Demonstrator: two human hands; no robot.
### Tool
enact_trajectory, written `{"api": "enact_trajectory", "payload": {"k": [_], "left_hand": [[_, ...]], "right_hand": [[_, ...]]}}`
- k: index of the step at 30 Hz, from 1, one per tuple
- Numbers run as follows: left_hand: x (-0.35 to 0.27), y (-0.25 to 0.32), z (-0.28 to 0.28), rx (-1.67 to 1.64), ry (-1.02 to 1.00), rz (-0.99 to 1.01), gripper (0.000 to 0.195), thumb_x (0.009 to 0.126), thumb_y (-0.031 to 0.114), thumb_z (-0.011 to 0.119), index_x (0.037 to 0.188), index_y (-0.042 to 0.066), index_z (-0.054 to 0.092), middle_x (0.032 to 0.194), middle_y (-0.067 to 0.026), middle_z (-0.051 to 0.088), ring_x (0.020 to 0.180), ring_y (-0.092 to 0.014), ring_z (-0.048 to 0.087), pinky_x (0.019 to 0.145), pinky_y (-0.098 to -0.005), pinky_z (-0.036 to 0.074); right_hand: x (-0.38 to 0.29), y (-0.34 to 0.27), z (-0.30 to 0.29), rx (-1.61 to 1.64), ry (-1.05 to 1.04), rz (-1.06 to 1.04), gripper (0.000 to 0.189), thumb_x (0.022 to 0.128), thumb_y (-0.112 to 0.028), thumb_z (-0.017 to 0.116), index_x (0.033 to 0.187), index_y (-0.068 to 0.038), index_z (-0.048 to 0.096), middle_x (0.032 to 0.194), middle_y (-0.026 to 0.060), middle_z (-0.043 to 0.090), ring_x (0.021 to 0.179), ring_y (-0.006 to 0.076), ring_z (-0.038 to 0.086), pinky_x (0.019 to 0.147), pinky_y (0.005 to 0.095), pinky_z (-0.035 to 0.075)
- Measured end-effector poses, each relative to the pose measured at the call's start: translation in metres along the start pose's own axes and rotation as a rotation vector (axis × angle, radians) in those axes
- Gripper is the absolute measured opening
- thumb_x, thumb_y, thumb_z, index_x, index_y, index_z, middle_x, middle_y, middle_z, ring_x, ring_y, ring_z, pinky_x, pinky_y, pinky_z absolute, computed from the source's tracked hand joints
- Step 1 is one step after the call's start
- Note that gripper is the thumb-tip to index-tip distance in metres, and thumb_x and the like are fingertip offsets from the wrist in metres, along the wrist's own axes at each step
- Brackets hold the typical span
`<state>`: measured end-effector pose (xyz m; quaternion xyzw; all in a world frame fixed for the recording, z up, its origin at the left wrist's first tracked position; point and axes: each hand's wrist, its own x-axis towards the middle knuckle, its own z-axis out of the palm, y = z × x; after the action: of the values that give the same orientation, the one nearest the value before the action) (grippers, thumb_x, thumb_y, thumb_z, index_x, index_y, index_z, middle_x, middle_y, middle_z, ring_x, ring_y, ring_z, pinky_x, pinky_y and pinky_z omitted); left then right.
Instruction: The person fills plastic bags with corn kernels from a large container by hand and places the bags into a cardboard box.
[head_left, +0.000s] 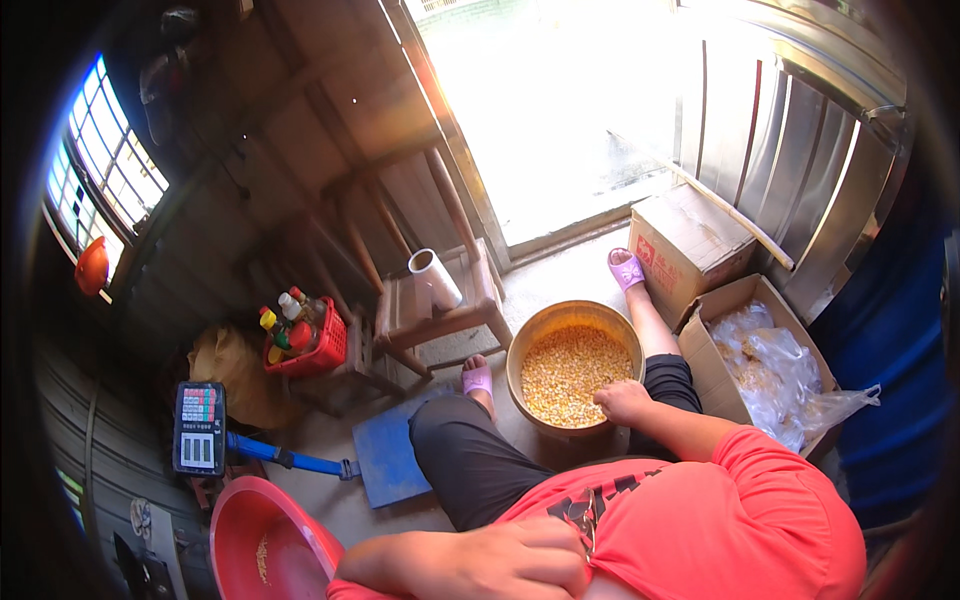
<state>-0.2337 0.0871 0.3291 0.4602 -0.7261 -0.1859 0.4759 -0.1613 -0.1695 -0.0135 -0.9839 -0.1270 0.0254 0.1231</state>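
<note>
A round tub (516, 367) stands between my legs, partly filled with yellow corn kernels (574, 367). My right hand (624, 403) reaches over its near right rim, fingers curled and tips down by the kernels; whether it holds any is hidden. Close to my chest is my left hand (517, 556), knuckles up and fingers bent. A pair of eyeglasses (589, 517) hangs on my red shirt (675, 517), right beside the left fingers. What lies under that palm cannot be seen.
A pink basin (247, 510) with some kernels sits left, near a blue platform scale (394, 446). A red basket (330, 349) of bottles and a wooden chair (472, 319) with a roll (436, 281) stand ahead. Cardboard boxes (694, 232), one holding plastic bags (776, 367), flank my right leg.
</note>
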Motion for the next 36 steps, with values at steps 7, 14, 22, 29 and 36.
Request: {"api": "enact_trajectory", "payload": {"k": [7,14,22,29,36], "left_hand": [[-0.01,-0.002,0.026,0.021,0.734,0.175,0.017,0.079,0.025,0.062,0.078,0.01,0.055,0.072,-0.0017,0.048,0.07,-0.017,0.045,0.065,-0.034,0.039],[0.037,-0.015,0.028,-0.045,0.763,0.363,0.016,0.08,0.014,0.058,0.065,0.009,0.053,0.065,-0.0024,0.05,0.06,-0.017,0.043,0.061,-0.0318,0.037],[0.025,-0.015,0.035,-0.078,0.55,0.275,0.012,0.081,0.012,0.058,0.07,0.008,0.056,0.069,-0.0037,0.052,0.064,-0.019,0.047,0.062,-0.0323,0.038],[0.023,-0.006,0.044,-0.072,0.561,0.229,0.009,0.082,0.01,0.057,0.073,0.007,0.057,0.072,-0.0048,0.053,0.067,-0.021,0.049,0.063,-0.0328,0.038],[0.022,-0.015,0.03,-0.181,0.491,0.256,0.007,0.082,0.009,0.057,0.077,0.006,0.059,0.075,-0.006,0.055,0.07,-0.022,0.052,0.064,-0.0333,0.039]], "right_hand": [[0.013,-0.003,0.006,-0.006,0.021,-0.091,0.014,0.075,-0.019,0.051,0.078,-0.012,0.062,0.076,0.0104,0.063,0.075,0.0293,0.062,0.065,0.0406,0.049],[0.007,0.002,-0.007,-0.014,-0.018,-0.02,0.02,0.077,-0.016,0.048,0.089,-0.014,0.064,0.082,0.0116,0.064,0.081,0.0292,0.062,0.07,0.0409,0.048],[0.005,-0.003,0.0,0.069,0.04,0.022,0.015,0.076,-0.013,0.05,0.081,-0.012,0.064,0.082,0.0112,0.064,0.079,0.0299,0.061,0.07,0.0409,0.047],[0.007,-0.006,0.008,0.093,0.092,-0.077,0.013,0.077,-0.015,0.05,0.08,-0.011,0.062,0.078,0.0123,0.063,0.076,0.0298,0.06,0.068,0.0403,0.047],[0.009,-0.008,-0.008,0.01,0.018,-0.016,0.015,0.078,-0.018,0.051,0.084,-0.013,0.064,0.081,0.014,0.064,0.076,0.0302,0.062,0.068,0.0421,0.048]]}}
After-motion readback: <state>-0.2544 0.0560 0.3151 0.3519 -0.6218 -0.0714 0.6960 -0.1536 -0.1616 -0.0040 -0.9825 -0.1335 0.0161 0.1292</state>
